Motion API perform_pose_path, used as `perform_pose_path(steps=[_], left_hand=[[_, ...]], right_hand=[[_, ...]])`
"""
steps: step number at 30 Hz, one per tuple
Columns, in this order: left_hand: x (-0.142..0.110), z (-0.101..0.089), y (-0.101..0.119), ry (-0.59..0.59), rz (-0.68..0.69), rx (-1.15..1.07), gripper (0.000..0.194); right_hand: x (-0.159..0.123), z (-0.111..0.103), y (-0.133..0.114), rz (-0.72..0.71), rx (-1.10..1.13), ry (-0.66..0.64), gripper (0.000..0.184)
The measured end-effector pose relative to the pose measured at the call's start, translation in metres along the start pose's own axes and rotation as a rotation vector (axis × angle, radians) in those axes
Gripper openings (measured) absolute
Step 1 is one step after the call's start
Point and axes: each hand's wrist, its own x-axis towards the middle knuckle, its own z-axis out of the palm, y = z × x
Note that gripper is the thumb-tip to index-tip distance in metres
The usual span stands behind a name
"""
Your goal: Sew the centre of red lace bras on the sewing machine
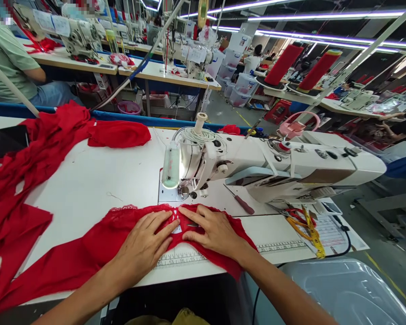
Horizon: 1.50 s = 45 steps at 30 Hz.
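A red garment piece [98, 239] with a lace-edged top lies across the table in front of the sewing machine [237, 158]. My left hand [149, 239] rests on it with fingers stretched out, pressing the cloth flat left of a small white patch [177, 226]. On the patch's right side, my right hand [216, 228] lies on the red cloth, its index finger and thumb apart. A thin pointed metal tool [192, 225] sticks out from under that palm; its handle is hidden. The needle area [184, 192] is just beyond the cloth.
More red fabric [54, 135] is heaped at the left beside a black flat object [10, 141]. A screwdriver [242, 203], scissors [296, 221] and a yellow tape measure [314, 234] lie at the right. A grey plastic bin [345, 289] stands at the lower right. A co-worker [13, 67] sits at the upper left.
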Motion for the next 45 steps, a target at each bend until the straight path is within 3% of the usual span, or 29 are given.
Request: perform_pose_path(steps=[5,12,17,21,23,27,31,34,37,40,45], left_hand=[[0.001,0.003,0.002,0.018,0.021,0.024,0.041],[0.0,0.005,0.001,0.02,0.002,-0.011,0.041],[0.006,-0.007,0.0,0.0,-0.029,-0.134,0.038],[0.025,-0.016,-0.004,0.051,-0.14,-0.208,0.036],[0.037,-0.019,-0.008,0.006,-0.236,-0.308,0.037],[0.055,-0.024,-0.018,-0.167,-0.418,-0.518,0.046],[0.066,-0.03,-0.024,-0.32,-0.504,-0.652,0.029],[0.07,-0.032,-0.024,-0.415,-0.565,-0.786,0.034],[0.071,-0.035,-0.022,-0.455,-0.607,-0.939,0.039],[0.07,-0.038,-0.022,-0.468,-0.601,-1.057,0.043],[0.067,-0.035,-0.023,-0.489,-0.598,-1.145,0.043]], right_hand=[[-0.005,0.006,0.004,-0.146,-0.038,0.018,0.04],[-0.013,0.009,0.01,-0.155,-0.109,0.04,0.037],[-0.012,0.007,0.004,-0.083,-0.04,0.035,0.038],[-0.002,0.008,-0.008,0.128,0.07,0.163,0.032],[0.004,0.01,-0.011,0.192,0.125,0.193,0.027],[0.012,0.018,-0.012,0.15,0.217,0.234,0.015],[0.015,0.019,-0.013,0.122,0.265,0.29,0.016],[0.014,0.014,-0.017,0.161,0.287,0.336,0.015],[0.011,0.006,-0.026,0.257,0.433,0.371,0.015],[0.009,0.002,-0.036,0.332,0.609,0.291,0.018],[0.017,0.006,-0.041,0.306,0.88,0.213,0.025]])
